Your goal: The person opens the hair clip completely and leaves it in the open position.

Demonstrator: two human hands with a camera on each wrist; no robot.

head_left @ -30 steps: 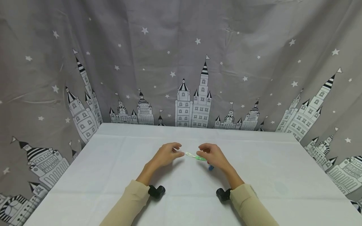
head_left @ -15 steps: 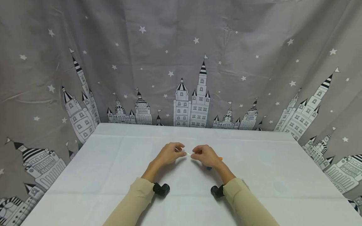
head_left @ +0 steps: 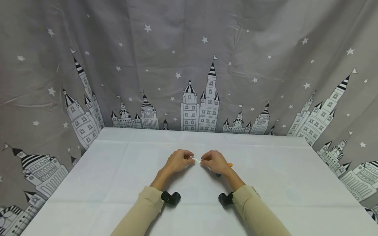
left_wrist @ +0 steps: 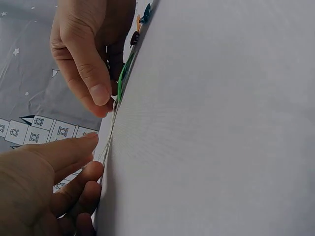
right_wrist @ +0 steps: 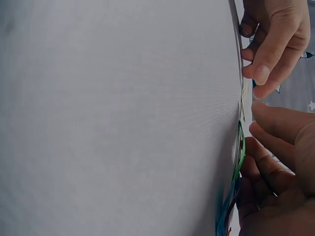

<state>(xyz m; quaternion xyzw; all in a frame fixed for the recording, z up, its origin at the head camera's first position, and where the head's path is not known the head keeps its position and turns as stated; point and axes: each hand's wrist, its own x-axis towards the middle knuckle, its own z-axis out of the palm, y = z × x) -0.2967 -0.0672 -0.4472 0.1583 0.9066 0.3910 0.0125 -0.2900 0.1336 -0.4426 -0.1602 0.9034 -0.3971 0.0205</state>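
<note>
A short row of small thin pieces that look like snap hair clips lies on the white tabletop. At its left end is a clear whitish clip (head_left: 198,161), between the fingertips of my two hands. My left hand (head_left: 178,160) has thumb and fingers bent loosely at this clip's left end. Over its other end is my right hand (head_left: 215,162), which mostly covers a green clip (left_wrist: 121,83) in the head view. Whether either hand touches the whitish clip is hard to tell. Neither visibly pinches it. Beyond the green one lie a dark piece (left_wrist: 134,39), an orange piece (head_left: 230,165) and a blue piece (head_left: 218,175).
The white cloth-covered table (head_left: 118,183) spreads out around both hands. Behind it hangs a grey curtain (head_left: 177,39) printed with castles and stars. A black wrist camera (head_left: 171,198) sits at the left cuff and another camera (head_left: 225,199) at the right cuff.
Both hands have come closer together around the whitish clip. The right hand moved left over the green clip, and the orange piece came into view behind it. In the last half second they barely moved.
</note>
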